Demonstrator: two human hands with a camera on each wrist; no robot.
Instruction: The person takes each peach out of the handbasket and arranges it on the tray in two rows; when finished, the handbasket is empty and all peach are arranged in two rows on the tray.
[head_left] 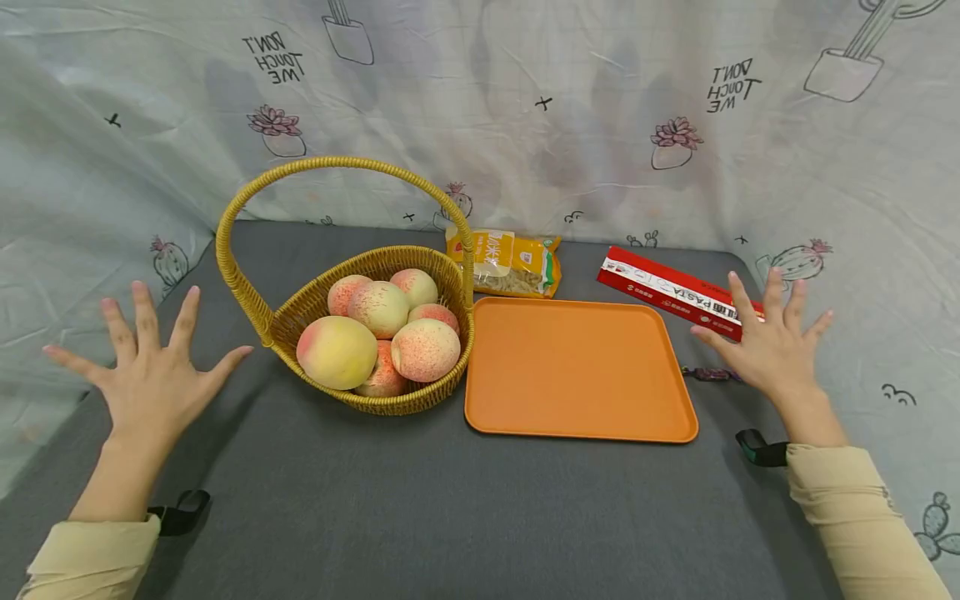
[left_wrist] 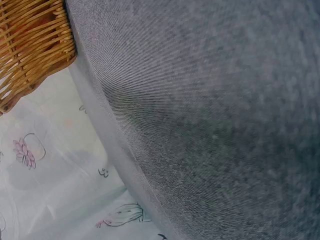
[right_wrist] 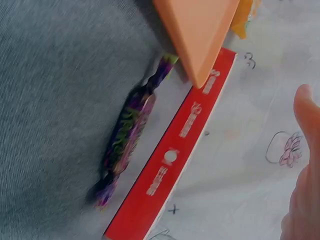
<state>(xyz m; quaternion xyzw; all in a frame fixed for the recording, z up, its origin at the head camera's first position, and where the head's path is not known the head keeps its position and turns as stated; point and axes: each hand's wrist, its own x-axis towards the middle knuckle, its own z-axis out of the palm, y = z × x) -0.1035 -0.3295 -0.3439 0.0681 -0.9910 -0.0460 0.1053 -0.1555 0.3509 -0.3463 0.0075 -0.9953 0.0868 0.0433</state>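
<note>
Both hands are held up with fingers spread, and neither holds anything. My left hand [head_left: 153, 375] is to the left of a yellow wicker basket [head_left: 390, 406] with a tall arched handle; several peaches [head_left: 336, 352] lie inside it. On the right, my right hand [head_left: 780, 354] overlaps the end of a red pasta box [head_left: 667, 287] in the head view. Beside that hand lies a purple twist-wrapped candy [right_wrist: 127, 135], partly hidden by the hand in the head view. Between basket and candy sits an orange tray [head_left: 577, 371], with nothing on it.
Behind the tray, a yellow bag of dry food [head_left: 510, 262] lies close to the basket handle. A grey cloth [head_left: 480, 508] covers the table. White printed curtains [head_left: 480, 100] hang behind and at both sides.
</note>
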